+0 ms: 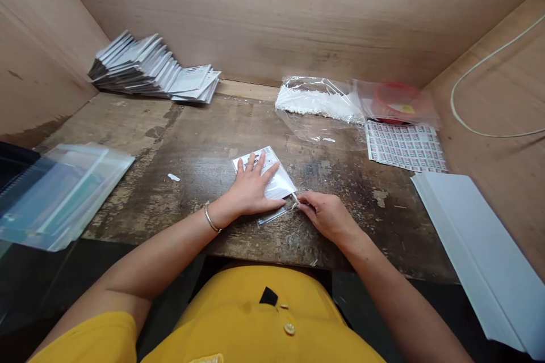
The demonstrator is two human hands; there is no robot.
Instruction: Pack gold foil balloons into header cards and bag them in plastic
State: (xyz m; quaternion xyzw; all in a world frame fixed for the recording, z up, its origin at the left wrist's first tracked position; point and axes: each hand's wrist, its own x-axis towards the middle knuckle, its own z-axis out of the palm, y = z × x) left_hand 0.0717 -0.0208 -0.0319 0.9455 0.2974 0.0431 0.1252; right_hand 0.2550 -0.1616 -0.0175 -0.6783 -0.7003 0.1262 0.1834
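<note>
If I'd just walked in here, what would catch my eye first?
Probably the bright yellow shirt at bottom centre, then the left hand spread on a white packet while the right hand pinches a thin strip at its corner. A slanting pile of flat packets lies back left, and a round red object shows through clear plastic back right.

One brown wooden desk (196,119), scuffed, marked with pale worn patches (380,198), stands between wood-grained back wall (272,17), left wall (38,39) (dark stain (38,129) along its foot) and right wall (502,91), a soft light sheen (213,153) on its surface, dark space (97,258) below.
</note>
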